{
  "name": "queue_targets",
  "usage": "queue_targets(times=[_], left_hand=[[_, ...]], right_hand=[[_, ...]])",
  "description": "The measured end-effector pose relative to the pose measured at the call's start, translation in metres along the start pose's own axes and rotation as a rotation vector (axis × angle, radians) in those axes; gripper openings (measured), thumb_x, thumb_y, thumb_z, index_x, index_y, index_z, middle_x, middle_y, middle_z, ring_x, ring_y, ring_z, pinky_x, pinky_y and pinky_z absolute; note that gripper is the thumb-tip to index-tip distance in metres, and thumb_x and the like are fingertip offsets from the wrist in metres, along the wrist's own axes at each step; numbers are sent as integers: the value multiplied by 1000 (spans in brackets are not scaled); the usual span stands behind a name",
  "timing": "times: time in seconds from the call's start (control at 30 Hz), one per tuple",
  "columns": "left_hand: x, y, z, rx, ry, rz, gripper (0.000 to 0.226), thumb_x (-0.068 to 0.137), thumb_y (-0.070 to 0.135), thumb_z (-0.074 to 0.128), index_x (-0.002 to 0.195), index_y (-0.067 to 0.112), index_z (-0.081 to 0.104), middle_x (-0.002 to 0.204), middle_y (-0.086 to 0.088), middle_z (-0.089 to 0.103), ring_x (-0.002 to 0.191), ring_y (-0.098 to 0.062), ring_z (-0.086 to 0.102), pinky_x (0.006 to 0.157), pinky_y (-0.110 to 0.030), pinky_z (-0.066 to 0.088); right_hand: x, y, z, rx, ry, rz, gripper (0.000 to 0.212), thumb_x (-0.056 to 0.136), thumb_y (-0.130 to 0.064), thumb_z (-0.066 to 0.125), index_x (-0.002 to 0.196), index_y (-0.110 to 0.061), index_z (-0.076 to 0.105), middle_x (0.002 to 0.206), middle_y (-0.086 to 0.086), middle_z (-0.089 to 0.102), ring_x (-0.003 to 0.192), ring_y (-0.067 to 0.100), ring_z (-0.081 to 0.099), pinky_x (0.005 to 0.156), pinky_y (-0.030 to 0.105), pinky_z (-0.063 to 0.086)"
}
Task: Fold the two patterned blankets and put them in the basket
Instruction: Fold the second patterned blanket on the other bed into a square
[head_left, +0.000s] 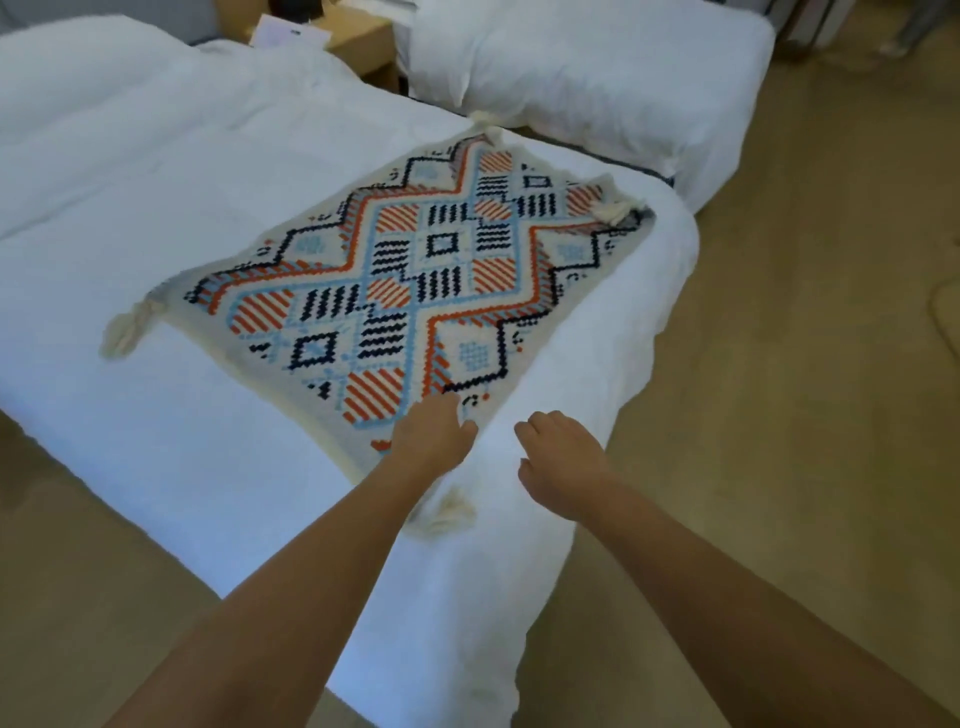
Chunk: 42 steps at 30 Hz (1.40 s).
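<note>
Fingers (441, 408) of the left hand (434, 434) lie flat on the near corner of the patterned blanket (415, 270), seemingly pinning it smooth for a fold. The right hand (561, 462) hovers loosely curled and empty over the bed (156, 182), just beside the blanket's right edge. The blanket lies spread flat by the bed's near right corner, with bare bedding along its left side leaving folding room; no basket shows.
</note>
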<state>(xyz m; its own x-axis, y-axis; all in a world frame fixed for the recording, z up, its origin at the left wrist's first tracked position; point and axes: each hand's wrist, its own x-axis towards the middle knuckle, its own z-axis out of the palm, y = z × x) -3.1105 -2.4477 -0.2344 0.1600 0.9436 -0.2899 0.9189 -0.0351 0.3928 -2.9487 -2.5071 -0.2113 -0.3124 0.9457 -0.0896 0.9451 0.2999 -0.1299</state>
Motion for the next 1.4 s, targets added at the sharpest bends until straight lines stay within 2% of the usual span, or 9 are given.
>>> queue_targets(times=[0.3,0.4,0.53,0.63,0.73,0.87,1.0,1.13,1.4], left_hand=[[38,110,25,-8,-6,35,53,95,38,42,139,10,35,141,-14,42,124,-31,45,99,-42,41],[73,139,34,-19,-31,11,54,96,37,41,142,12,30,145,-12,37,129,-29,40,103,-42,38],[134,180,38,-75,-26,-24,54,95,36,44,142,11,32,145,-11,38,129,-27,42,104,-41,38],[179,220,34,-66,-44,-36,53,95,36,43,141,12,32,143,-11,40,126,-27,43,101,-41,40],[222,259,28,-66,-38,-42,51,94,35,44,139,11,35,139,-12,43,121,-28,47,94,-40,43],[284,303,26,-66,-20,-80,49,94,35,45,137,11,37,139,-11,44,120,-29,48,94,-41,42],[350,346,31,-82,-11,-147,53,95,35,44,141,13,32,146,-10,37,127,-29,42,102,-44,40],[403,396,44,-131,1,-260,55,94,37,45,142,14,31,145,-10,37,127,-28,43,101,-43,41],[512,452,64,-207,29,-444,52,92,42,48,134,13,39,136,-9,45,119,-26,48,93,-39,44]], right_hand=[[-17,104,-19,-19,33,55,19,88,-12,42,104,-7,50,106,9,54,97,25,47,74,27,26],[6,145,-27,-25,17,52,19,87,-11,44,104,-6,52,105,10,55,96,26,49,79,31,35],[45,205,-48,-28,72,-1,13,67,-2,66,77,-3,58,75,12,60,69,25,56,61,30,42],[73,259,-57,-6,28,-4,18,86,-10,43,100,-6,54,100,10,57,91,24,50,75,27,34],[100,308,-70,25,26,22,23,89,-14,42,109,-8,52,108,8,55,99,23,49,78,25,33],[139,376,-78,26,22,6,18,88,-15,46,102,-6,54,101,9,56,93,24,51,70,24,27],[188,457,-89,14,38,-83,10,76,-7,60,82,0,56,83,16,59,78,30,56,62,31,36],[239,539,-102,-23,-79,-160,16,87,-13,45,99,-4,52,104,14,54,97,28,48,75,30,33],[357,647,-124,-56,-166,-289,32,91,-19,43,122,-8,48,123,9,52,112,24,46,94,32,40]])
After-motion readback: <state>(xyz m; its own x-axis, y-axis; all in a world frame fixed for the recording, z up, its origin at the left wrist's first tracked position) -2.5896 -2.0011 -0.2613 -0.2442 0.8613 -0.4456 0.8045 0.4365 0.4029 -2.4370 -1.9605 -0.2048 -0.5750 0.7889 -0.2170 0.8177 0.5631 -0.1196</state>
